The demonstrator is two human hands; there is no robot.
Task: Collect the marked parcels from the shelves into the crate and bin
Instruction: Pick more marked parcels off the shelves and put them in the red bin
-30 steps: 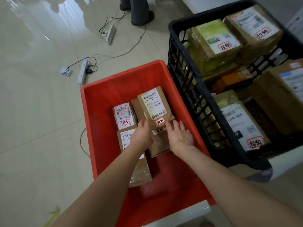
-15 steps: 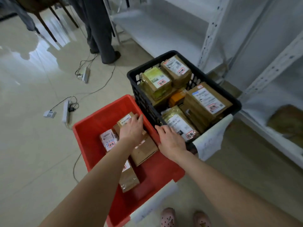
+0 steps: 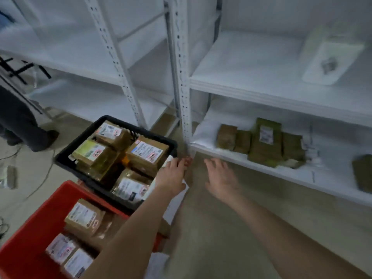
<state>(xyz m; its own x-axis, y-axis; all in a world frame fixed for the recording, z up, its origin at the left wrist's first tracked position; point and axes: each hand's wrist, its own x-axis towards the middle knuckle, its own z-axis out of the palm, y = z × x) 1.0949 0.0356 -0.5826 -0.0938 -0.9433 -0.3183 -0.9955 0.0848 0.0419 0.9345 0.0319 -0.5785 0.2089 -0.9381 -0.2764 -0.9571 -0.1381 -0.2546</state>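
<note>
While left hand and right hand hover empty, fingers straight, crate holds four parcels.

brown parcels lie on the low white shelf, black crate and red bin on the floor.
</note>
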